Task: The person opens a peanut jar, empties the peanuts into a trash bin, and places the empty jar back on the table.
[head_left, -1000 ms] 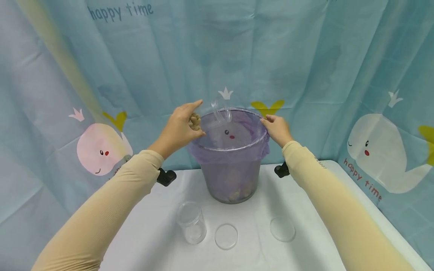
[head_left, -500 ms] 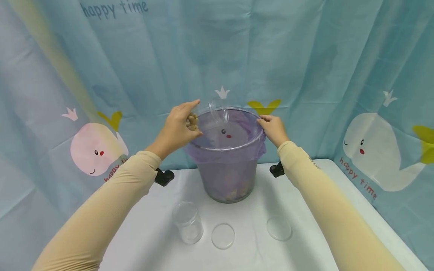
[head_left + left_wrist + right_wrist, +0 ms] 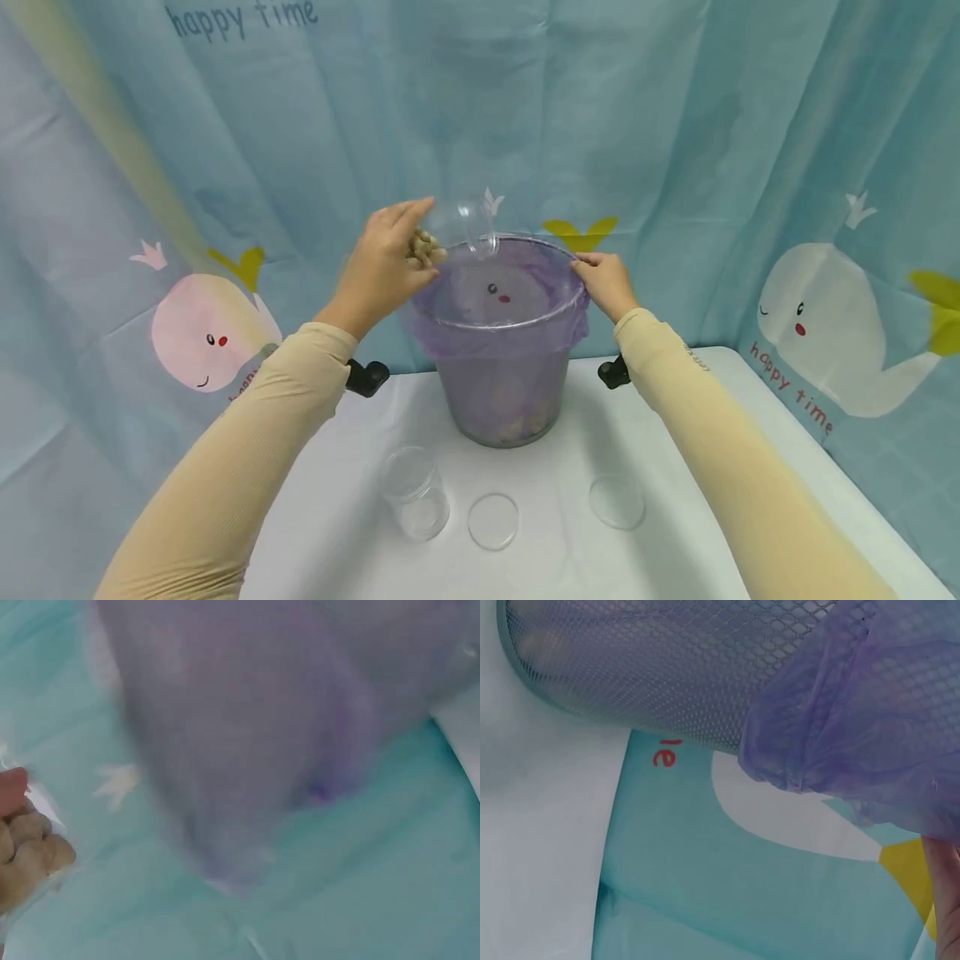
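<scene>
My left hand [image 3: 384,258] grips a clear plastic jar [image 3: 457,223] near its base, holding it tipped on its side. The jar's mouth hangs over the left part of a mesh bin [image 3: 504,400] lined with a purple bag [image 3: 502,343]. Tan, nut-like lumps [image 3: 424,248] sit at the jar's base end, and the left wrist view shows these lumps [image 3: 34,855] at its left edge. At the bin's right rim, my right hand [image 3: 609,285] pinches the rim and bag between thumb and fingers. Through the bin's lower wall, pale lumps show faintly.
On the white table [image 3: 555,554] before the bin stands a clear jar [image 3: 418,493], uncapped. Two clear round lids [image 3: 492,522] lie to its right, one farther off. A blue printed curtain [image 3: 637,125] hangs behind and at both sides.
My left hand and the jar have risen slightly, and the lumps inside have shifted a little. My right hand stays at the bin's rim. The head view has drifted slightly.
</scene>
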Motion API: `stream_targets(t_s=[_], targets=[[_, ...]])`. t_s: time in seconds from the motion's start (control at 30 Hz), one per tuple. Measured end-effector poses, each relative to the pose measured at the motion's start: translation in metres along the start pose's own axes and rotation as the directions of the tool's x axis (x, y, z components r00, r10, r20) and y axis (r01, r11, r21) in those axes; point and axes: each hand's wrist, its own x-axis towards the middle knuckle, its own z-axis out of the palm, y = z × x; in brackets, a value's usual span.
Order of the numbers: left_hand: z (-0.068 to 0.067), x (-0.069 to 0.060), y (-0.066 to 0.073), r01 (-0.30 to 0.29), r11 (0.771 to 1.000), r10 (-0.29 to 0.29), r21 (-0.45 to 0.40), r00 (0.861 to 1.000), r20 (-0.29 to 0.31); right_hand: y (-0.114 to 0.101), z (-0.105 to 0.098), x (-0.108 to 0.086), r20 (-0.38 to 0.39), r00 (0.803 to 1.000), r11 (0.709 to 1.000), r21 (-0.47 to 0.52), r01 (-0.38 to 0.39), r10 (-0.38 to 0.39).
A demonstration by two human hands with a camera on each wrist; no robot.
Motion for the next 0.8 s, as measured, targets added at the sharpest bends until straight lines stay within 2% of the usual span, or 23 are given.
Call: stream_targets(t_s=[0.07, 0.13, 0.2, 0.3, 0.4, 0.5, 0.53, 0.63, 0.7, 0.73, 0.8], targets=[[0.007, 0.001, 0.000, -0.003, 1.000, 0.001, 0.020, 0.997, 0.077, -0.001, 0.000, 0.000, -0.009, 1.000, 1.000, -0.019, 0.006, -0.006], [0.013, 0.001, 0.001, 0.005, 0.999, -0.011, 0.036, 0.986, 0.169, -0.002, 0.000, -0.001, -0.012, 1.000, 0.999, -0.034, 0.005, -0.005], [0.015, 0.000, 0.002, 0.018, 0.999, -0.026, 0.043, 0.980, 0.196, -0.003, 0.000, -0.001, -0.006, 1.000, 0.999, -0.048, 0.004, -0.005], [0.014, 0.000, 0.003, -0.001, 0.998, -0.009, 0.063, 0.987, 0.163, -0.003, -0.001, -0.002, 0.001, 1.000, 0.999, -0.035, -0.001, 0.001], [0.006, 0.003, 0.002, -0.062, 0.995, 0.059, 0.080, 0.997, 0.039, -0.002, -0.002, -0.002, 0.006, 1.000, 1.000, -0.020, -0.016, 0.016], [-0.001, 0.006, -0.001, -0.105, 0.987, 0.109, 0.120, 0.993, -0.033, -0.003, -0.001, -0.002, 0.004, 1.000, 0.999, -0.029, -0.021, 0.022], [-0.003, 0.006, -0.002, -0.109, 0.986, 0.113, 0.130, 0.993, -0.029, -0.004, 0.000, -0.001, 0.002, 1.000, 0.999, -0.032, -0.021, 0.021], [-0.004, 0.004, -0.005, -0.120, 0.981, 0.112, 0.154, 0.992, 0.061, -0.005, 0.003, 0.000, -0.007, 1.000, 0.999, -0.040, -0.016, 0.015], [-0.004, 0.002, -0.006, -0.134, 0.978, 0.121, 0.159, 0.988, 0.093, -0.005, 0.004, 0.001, -0.006, 1.000, 0.999, -0.035, -0.022, 0.021], [-0.004, 0.002, -0.006, -0.141, 0.977, 0.129, 0.160, 0.988, 0.084, -0.005, 0.004, 0.002, -0.005, 1.000, 0.999, -0.036, -0.026, 0.026], [-0.006, 0.003, -0.008, -0.149, 0.974, 0.148, 0.171, 0.989, 0.018, -0.005, 0.004, 0.003, -0.002, 0.999, 0.999, -0.036, -0.034, 0.034]])
